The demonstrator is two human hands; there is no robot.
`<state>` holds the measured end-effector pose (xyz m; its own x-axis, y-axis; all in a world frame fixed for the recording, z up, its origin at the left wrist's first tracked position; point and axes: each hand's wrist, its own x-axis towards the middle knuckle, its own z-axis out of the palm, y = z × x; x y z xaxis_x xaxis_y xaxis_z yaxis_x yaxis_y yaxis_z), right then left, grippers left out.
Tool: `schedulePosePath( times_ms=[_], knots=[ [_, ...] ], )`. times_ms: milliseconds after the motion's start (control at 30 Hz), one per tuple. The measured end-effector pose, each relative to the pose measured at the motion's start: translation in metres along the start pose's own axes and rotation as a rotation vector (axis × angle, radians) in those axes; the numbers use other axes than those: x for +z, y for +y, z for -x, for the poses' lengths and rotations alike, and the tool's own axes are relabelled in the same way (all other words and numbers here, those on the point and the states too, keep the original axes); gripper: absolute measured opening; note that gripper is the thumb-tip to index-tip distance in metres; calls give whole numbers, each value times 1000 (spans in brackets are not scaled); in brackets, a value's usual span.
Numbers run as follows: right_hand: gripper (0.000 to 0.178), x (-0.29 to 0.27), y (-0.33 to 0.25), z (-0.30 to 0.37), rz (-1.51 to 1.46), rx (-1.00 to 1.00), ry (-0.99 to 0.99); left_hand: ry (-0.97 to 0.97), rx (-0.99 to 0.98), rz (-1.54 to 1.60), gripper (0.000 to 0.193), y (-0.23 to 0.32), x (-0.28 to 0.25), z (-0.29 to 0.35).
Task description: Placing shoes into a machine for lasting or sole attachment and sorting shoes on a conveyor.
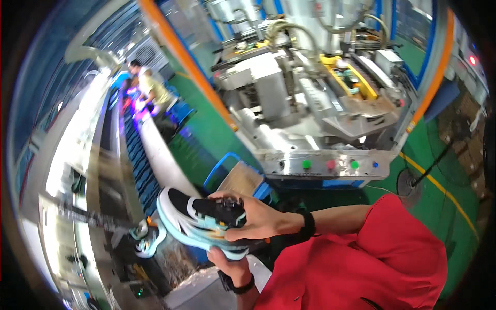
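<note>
Two hands are holding one sneaker (199,219) close in front of my chest, just above my red shirt (356,263). My left hand (230,263) is cupping it from below, fingers curled up against the pale blue sole at the heel end; how tightly they are pressing I cannot tell, since the shoe is hiding the fingertips. My right hand (256,217) is coming across from the right, thumb and fingers closing over the black collar and lace area, pinching the upper from above. The shoe is lying on its side, toe pointing left, with its white and black panels facing me.

To handle it well, I am judging that the lower palm should be carrying the weight while the upper fingers are only steadying and turning, so the upper is not getting creased.

Just beyond the toe, a second sneaker (147,240) is sitting lower on the left, near the blue-slatted conveyor (139,170) running away from me. Past my hands, a blue cart (235,178) is standing on the green floor (206,129) beside a large grey machine (310,103) with green, red and blue buttons on its front panel. Far along the line, another person (152,88) is working.
</note>
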<state>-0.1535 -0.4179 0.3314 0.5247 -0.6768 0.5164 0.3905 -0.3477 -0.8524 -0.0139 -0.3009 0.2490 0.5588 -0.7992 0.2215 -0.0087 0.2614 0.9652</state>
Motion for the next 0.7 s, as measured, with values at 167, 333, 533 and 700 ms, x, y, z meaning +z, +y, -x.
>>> schedulePosePath(
  times_ms=[167,333,533,700],
  knots=[
    [74,-151,-40,53,194,284,435,-396,-221,246,49,6,178,-24],
    [67,-308,-60,121,472,303,759,-820,-414,282,40,-35,337,-31],
    [63,-411,-89,173,480,302,1128,-893,-241,-191,41,-142,527,-117],
    [61,-461,-88,209,621,192,1345,-709,-46,-484,66,-257,657,-192]
  ],
)
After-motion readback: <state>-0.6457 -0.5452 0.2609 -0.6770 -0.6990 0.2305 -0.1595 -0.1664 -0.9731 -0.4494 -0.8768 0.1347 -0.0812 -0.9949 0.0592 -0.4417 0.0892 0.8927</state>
